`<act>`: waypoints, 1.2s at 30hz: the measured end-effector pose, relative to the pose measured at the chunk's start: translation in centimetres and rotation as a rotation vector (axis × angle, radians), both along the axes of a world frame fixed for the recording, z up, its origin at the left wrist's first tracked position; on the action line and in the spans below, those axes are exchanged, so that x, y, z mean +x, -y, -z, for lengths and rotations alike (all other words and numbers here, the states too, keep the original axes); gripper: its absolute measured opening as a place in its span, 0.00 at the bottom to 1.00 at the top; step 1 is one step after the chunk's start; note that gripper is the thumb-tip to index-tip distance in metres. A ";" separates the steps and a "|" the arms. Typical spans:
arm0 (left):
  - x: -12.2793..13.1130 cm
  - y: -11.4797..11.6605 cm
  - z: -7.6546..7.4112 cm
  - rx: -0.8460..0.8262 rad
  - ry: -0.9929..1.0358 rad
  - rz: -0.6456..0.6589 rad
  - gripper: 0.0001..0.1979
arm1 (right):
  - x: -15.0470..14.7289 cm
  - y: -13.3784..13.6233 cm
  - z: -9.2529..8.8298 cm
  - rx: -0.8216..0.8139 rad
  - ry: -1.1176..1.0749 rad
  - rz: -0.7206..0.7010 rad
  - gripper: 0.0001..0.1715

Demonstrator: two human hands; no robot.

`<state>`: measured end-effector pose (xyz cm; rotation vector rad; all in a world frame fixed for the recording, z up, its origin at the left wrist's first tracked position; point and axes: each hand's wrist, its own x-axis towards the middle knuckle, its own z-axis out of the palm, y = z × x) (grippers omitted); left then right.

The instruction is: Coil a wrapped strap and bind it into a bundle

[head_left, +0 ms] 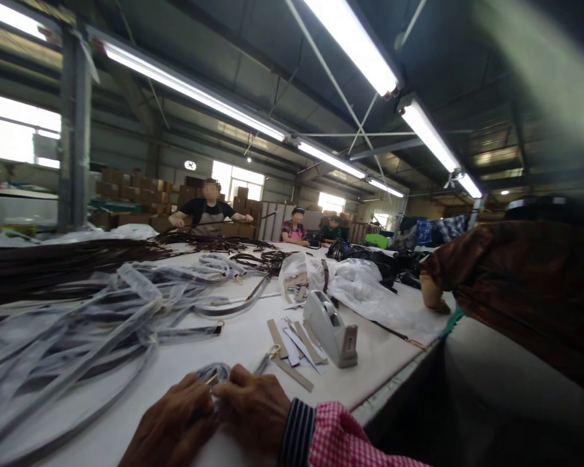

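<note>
At the bottom centre, my left hand (172, 421) and my right hand (255, 412) meet with curled fingers on a strap in clear plastic (217, 371), whose small metal end shows between them. The strap's gold ring (274, 350) lies just beyond my right hand. Wrapped straps (141, 305) are heaped to the left. Beyond my hands sit beige and white paper strips (296, 344) and a grey tape dispenser (331, 331).
The white table (374, 350) has its edge at the right. Dark straps (68, 263) and clear plastic bags (365, 292) lie farther back. A person in a patterned sleeve (516, 279) leans in at right; another person (209, 211) stands across the table.
</note>
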<state>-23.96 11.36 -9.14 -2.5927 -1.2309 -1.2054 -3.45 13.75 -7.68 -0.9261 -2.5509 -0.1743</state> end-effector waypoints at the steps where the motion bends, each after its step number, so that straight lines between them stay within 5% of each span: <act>1: 0.1 0.1 -0.2 -0.011 -0.013 0.009 0.14 | 0.0 -0.3 -0.4 0.005 0.036 -0.022 0.13; 3: 0.2 0.1 -0.4 -0.017 -0.033 0.020 0.14 | -0.1 -1.1 -1.1 0.017 0.102 -0.088 0.05; 10: 0.2 0.1 0.1 -0.049 -0.062 -0.005 0.16 | -0.2 -3.5 -2.6 -0.165 0.055 -0.224 0.01; 22: 0.5 0.5 -0.3 -0.204 0.001 -0.041 0.11 | -0.2 -2.4 0.6 -0.262 -0.243 -0.170 0.17; 29: 0.8 1.1 -1.4 -0.215 0.033 -0.058 0.06 | -0.1 0.2 0.5 -0.237 -0.369 -0.198 0.18; 36: 1.0 1.4 -2.1 -0.142 0.070 -0.152 0.07 | 0.3 -0.8 0.6 -0.166 -0.645 -0.128 0.11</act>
